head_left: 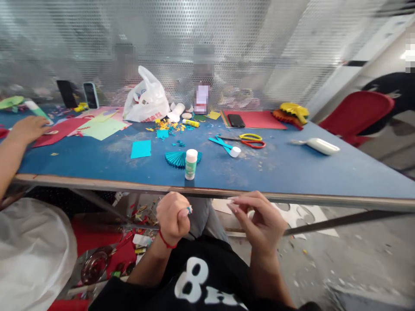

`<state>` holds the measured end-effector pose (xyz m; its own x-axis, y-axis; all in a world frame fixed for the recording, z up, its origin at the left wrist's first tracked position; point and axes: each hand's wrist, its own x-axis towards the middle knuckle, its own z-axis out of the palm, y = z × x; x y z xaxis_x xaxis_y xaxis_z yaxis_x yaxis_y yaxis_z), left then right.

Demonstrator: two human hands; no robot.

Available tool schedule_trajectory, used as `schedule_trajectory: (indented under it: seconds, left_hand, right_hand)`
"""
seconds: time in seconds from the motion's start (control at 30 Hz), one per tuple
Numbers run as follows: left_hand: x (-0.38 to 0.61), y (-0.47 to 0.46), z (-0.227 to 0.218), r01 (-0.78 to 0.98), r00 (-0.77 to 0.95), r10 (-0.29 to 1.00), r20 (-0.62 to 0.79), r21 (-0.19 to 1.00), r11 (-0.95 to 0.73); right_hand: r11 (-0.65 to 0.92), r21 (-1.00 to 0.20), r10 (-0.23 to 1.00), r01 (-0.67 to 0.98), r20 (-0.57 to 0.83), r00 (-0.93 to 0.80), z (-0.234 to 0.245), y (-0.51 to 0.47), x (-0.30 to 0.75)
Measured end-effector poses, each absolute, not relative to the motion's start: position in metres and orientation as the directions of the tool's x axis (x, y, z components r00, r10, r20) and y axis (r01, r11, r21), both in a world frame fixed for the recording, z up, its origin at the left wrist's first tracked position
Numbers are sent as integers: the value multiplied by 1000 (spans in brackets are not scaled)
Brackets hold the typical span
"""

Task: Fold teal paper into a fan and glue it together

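Both my hands are below the front edge of the blue table (292,172), over my lap. My left hand (171,218) is closed in a fist, pinching a tiny blue scrap at the thumb tip. A red string circles that wrist. My right hand (259,218) is curled, its fingertips pressed together; anything in them is too small to make out. On the table just above stand a white glue stick (191,164) and a folded teal paper fan (180,158).
Red and yellow scissors (251,140), teal paper pieces (141,149), a white plastic bag (146,101), phones (236,120), coloured sheets and paper scraps lie on the table. Another person's hand (27,129) rests at the left. A red chair (355,114) stands at right; scraps litter the floor.
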<state>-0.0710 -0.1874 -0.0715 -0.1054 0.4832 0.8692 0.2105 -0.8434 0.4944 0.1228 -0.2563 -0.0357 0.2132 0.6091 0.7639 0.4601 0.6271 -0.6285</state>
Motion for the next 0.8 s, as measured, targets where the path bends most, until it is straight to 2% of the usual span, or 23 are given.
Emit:
schedule_trajectory:
  seconds: [0.1,0.2,0.33,0.47,0.63,0.7,0.8]
  left_hand:
    - [-66,-188,-69,131,-154,422,894,442,-888]
    - [-49,-199,-64,-60,-166,519,838,517,-854]
    - [-26,-220,-62,-404,-26,705,709,637,-656]
    - [-17,-227,-54,-587,96,819,565,697,-412]
    - [-12,-221,-39,-685,215,926,310,724,-83]
    - [-10,-220,-39,-695,225,942,248,718,-23]
    - [-7,-219,-42,-695,204,952,230,719,-25]
  right_hand:
    - [532,-696,621,482,708,337,-39,-262,135]
    - [549,-668,648,503,720,249,-39,-265,132]
    - [638,-544,648,545,762,2,-37,-266,122]
    - [704,-520,565,483,822,61,-39,-269,116]
    - [731,-509,538,454,840,75,-42,-272,109]
    - [737,-497,530,458,845,64,-40,-270,106]
    - [734,-511,539,447,839,75,-35,-266,101]
